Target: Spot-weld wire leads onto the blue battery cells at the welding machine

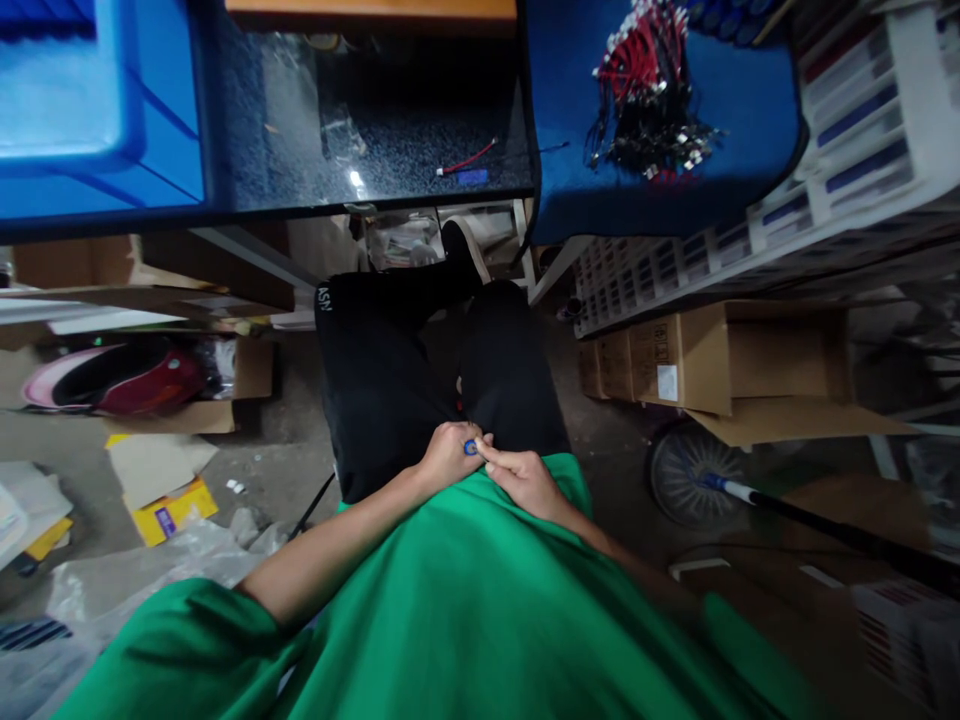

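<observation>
Both of my hands rest together in my lap, against the hem of a green top. My left hand (448, 455) is closed, its fingers curled and partly hidden. A small blue ring-shaped item (471, 447) sits at its fingers; whether it is worn or held is not clear. My right hand (525, 482) is closed too, with its foremost fingers reaching across to touch the left one beside the blue item. What lies inside either grip is hidden. Ahead on the dark speckled tabletop (292, 165) lies a short red-and-black wire (469, 160) with a white connector.
A large bunch of connector wires (645, 90) lies on a blue surface (570, 205) at right. A blue bin (161, 150) stands at left. White crates (697, 250), an open cardboard box (784, 350), a fan (694, 475) and a red helmet (150, 385) surround my seat.
</observation>
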The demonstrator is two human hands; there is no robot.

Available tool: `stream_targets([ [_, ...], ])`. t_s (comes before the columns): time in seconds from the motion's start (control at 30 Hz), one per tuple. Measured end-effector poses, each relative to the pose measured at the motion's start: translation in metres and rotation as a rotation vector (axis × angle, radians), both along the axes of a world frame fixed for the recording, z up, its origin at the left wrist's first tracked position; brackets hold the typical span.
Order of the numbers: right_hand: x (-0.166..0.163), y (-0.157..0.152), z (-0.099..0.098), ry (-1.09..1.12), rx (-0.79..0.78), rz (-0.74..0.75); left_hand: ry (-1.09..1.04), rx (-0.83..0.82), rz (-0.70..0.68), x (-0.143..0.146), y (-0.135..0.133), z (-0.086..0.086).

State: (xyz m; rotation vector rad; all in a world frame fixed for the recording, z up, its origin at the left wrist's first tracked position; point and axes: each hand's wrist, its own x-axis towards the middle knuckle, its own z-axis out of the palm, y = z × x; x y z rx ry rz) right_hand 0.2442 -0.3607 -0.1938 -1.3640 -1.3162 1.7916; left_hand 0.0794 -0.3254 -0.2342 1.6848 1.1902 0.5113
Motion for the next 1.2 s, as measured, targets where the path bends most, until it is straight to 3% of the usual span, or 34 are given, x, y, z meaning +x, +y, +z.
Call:
stream_targets([
  [0.63, -0.003, 0.002, 0.001, -0.025, 0.015, 0.03, 0.048, 0.019, -0.01, -0.003, 0.0, -0.001],
  [0.9, -0.001, -0.001, 0.0, -0.005, -0.047, -0.046, -0.082, 0.02, 0.039, 0.001, 0.001, 0.003],
  [1.2, 0.003, 0.002, 0.001, 0.057, -0.15, -0.293, -0.272, -0.256, 0.427, -0.004, 0.018, 0.021],
])
